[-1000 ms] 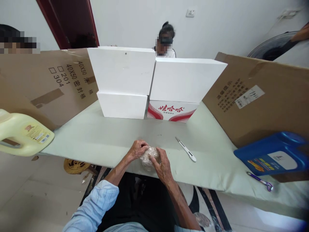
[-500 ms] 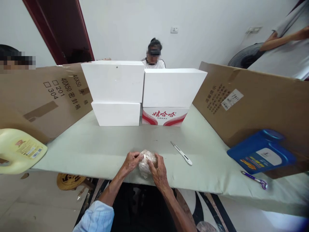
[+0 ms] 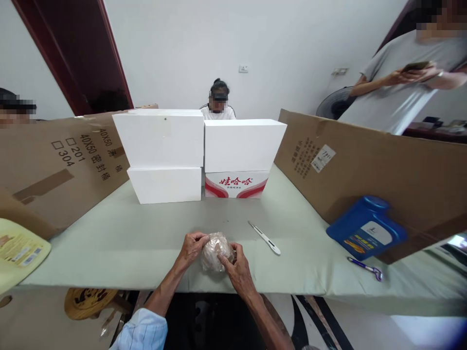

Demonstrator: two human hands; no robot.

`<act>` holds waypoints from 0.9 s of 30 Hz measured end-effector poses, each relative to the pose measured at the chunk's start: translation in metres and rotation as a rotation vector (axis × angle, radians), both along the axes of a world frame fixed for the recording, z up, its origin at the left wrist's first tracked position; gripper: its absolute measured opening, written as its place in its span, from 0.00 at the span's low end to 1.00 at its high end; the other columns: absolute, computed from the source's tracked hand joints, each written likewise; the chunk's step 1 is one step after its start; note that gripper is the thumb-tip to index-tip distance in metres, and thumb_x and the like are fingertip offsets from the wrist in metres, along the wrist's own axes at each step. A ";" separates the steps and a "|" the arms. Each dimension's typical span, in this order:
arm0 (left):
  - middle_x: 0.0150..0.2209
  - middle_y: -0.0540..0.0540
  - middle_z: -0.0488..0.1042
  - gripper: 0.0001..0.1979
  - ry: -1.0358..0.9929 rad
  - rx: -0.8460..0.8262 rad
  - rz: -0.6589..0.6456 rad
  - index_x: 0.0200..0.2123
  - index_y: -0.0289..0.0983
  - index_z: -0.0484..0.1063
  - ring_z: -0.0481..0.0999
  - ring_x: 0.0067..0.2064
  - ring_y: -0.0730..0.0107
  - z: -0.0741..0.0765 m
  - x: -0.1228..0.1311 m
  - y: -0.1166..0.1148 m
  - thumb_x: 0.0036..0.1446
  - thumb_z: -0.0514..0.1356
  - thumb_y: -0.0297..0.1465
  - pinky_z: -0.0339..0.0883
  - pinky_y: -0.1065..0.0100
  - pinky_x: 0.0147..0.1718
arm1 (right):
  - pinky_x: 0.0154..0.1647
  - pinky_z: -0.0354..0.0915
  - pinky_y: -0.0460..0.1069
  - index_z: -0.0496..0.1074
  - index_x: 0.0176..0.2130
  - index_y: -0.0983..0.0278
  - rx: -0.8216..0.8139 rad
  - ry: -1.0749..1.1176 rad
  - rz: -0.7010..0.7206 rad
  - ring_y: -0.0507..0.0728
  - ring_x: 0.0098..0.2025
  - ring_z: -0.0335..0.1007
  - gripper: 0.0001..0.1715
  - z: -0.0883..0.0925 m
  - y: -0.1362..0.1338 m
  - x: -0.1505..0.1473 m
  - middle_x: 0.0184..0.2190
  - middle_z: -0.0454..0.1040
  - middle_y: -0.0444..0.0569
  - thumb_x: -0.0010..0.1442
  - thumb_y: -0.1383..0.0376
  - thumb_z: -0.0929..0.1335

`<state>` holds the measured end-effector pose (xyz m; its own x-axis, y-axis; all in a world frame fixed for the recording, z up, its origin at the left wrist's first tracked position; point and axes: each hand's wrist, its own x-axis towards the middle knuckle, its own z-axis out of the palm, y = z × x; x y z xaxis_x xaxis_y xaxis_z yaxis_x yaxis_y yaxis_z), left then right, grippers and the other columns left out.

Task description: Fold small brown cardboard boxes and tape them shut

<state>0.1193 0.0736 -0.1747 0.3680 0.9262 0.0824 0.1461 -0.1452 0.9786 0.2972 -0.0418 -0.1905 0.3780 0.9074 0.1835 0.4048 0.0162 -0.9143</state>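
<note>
A round bundle in crinkled clear plastic wrap [image 3: 215,257] is at the table's near edge, between my hands; what is inside cannot be made out. My left hand [image 3: 192,247] pinches the wrap at the bundle's upper left, thumb and forefinger together. Around the right side curls my right hand [image 3: 239,272], its thumb across the front and its fingers partly hidden behind. To the right of my hands, a white craft knife [image 3: 264,237] lies slanted on the pale green tabletop [image 3: 164,223].
White boxes [image 3: 158,141] are stacked two high at the back, one with red print [image 3: 236,183]. Cardboard sheets [image 3: 83,180] flank the table. A blue bottle [image 3: 365,231] and purple-handled tool [image 3: 365,267] lie right, a yellow jug [image 3: 22,253] left. Other people are beyond.
My view has turned slightly right and up, so the table's things appear further left and lower. The bundle shows rounder, and my hands remain on it.
</note>
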 end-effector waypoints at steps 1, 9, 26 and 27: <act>0.31 0.43 0.81 0.26 -0.005 -0.008 -0.003 0.38 0.31 0.86 0.75 0.32 0.66 -0.001 0.000 0.000 0.57 0.64 0.50 0.68 0.67 0.33 | 0.40 0.75 0.56 0.70 0.50 0.59 -0.004 0.017 -0.009 0.64 0.41 0.78 0.28 0.000 0.000 0.000 0.43 0.80 0.51 0.60 0.45 0.73; 0.33 0.40 0.82 0.36 -0.027 -0.050 0.021 0.42 0.30 0.84 0.77 0.32 0.64 0.000 -0.012 -0.003 0.55 0.62 0.60 0.73 0.65 0.32 | 0.46 0.77 0.57 0.73 0.52 0.60 0.104 0.171 -0.008 0.65 0.45 0.80 0.31 -0.013 -0.004 0.005 0.46 0.81 0.53 0.57 0.45 0.74; 0.34 0.43 0.81 0.14 0.239 0.410 0.209 0.37 0.40 0.83 0.82 0.38 0.61 -0.043 -0.036 -0.026 0.65 0.56 0.34 0.76 0.63 0.40 | 0.42 0.72 0.58 0.70 0.49 0.61 0.024 -0.021 -0.167 0.66 0.43 0.76 0.32 0.025 0.245 0.042 0.42 0.79 0.53 0.52 0.45 0.73; 0.34 0.43 0.81 0.14 0.231 0.409 0.211 0.37 0.40 0.83 0.82 0.38 0.60 -0.044 -0.036 -0.027 0.65 0.56 0.34 0.76 0.63 0.40 | 0.42 0.72 0.58 0.70 0.49 0.61 0.023 -0.035 -0.153 0.66 0.43 0.76 0.30 0.022 0.244 0.039 0.42 0.79 0.55 0.55 0.46 0.73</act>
<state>0.0829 0.0470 -0.2191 0.2284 0.8910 0.3923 0.4195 -0.4537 0.7862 0.3360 0.2023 -0.1686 0.5049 0.8350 0.2188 0.4359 -0.0279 -0.8995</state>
